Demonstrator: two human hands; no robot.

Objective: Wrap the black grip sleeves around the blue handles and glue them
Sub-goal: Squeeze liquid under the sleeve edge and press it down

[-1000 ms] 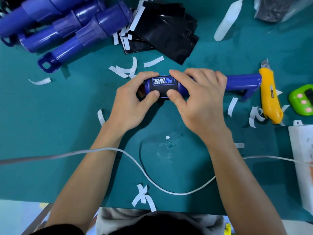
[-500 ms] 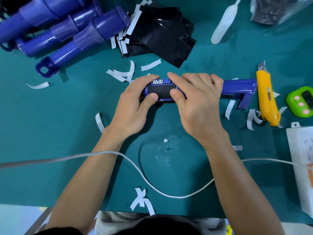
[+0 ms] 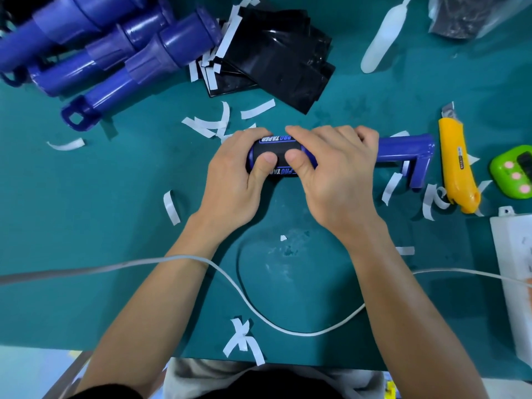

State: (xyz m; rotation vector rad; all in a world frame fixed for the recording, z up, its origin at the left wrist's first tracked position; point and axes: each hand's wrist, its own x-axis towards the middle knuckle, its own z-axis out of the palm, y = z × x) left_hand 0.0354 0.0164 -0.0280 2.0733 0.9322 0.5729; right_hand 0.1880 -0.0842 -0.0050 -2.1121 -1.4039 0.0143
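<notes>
A blue handle (image 3: 403, 148) lies across the middle of the green mat, its bent end pointing right. A black grip sleeve (image 3: 280, 152) printed with "PRO TAPER" is wrapped around its left part. My left hand (image 3: 236, 174) clasps the sleeve's left end, thumb pressed on the black surface. My right hand (image 3: 331, 168) covers the sleeve's right part, thumb beside the left thumb and fingers curled over the top. Several loose black sleeves (image 3: 276, 59) lie in a pile at the back.
Three blue handles (image 3: 121, 53) are heaped at the back left. A white glue bottle (image 3: 383, 44), a yellow utility knife (image 3: 457, 165), a green timer (image 3: 515, 174) and a white power strip (image 3: 515, 269) lie to the right. A white cable (image 3: 230, 283) and white backing strips (image 3: 244, 338) cross the mat.
The handle has turned in my hands: the printed label has rolled away over the top and a second label shows below. Both thumbs now press side by side on the sleeve.
</notes>
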